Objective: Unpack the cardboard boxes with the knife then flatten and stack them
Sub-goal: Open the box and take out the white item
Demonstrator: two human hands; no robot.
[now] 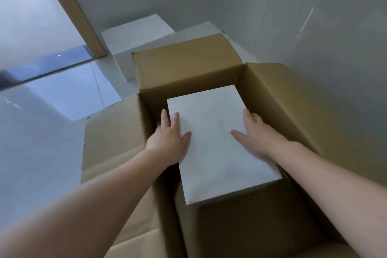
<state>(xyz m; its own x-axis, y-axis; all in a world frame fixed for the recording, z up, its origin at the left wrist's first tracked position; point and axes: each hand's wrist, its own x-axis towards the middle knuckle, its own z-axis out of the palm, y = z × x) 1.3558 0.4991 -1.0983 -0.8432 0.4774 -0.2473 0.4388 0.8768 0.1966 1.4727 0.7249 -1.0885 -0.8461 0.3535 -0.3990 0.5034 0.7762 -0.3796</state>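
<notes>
Left hand (169, 142) and right hand (256, 135) reach forward, fingers straight

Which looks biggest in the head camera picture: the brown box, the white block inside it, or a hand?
1. Brown cardboard box.
2. White block.
3. Left hand and right hand, which look alike.
</notes>
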